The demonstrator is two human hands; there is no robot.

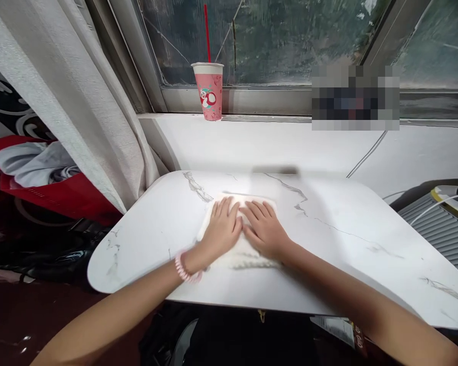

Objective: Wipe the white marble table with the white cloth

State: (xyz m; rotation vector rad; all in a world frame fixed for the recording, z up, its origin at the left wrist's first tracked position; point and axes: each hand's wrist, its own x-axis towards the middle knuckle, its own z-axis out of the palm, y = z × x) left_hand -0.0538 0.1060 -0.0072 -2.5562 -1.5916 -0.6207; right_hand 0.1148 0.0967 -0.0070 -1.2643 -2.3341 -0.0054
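Note:
A folded white cloth [248,256] lies on the white marble-patterned table [347,239], a little left of its middle. My left hand [221,229] rests flat on the cloth's left half, fingers stretched forward; a pink band circles that wrist. Beside it, my right hand [265,229] presses flat on the right half, fingers spread and angled left. The two hands touch at the thumbs and cover most of the cloth. Neither hand grips anything.
A pink paper cup [208,91] with a red straw stands on the window sill behind the table. A grey curtain [61,91] hangs at the left over a red bag [61,195] of clothes. At the right edge lie a ribbed grey box [438,229] and white cable [438,204].

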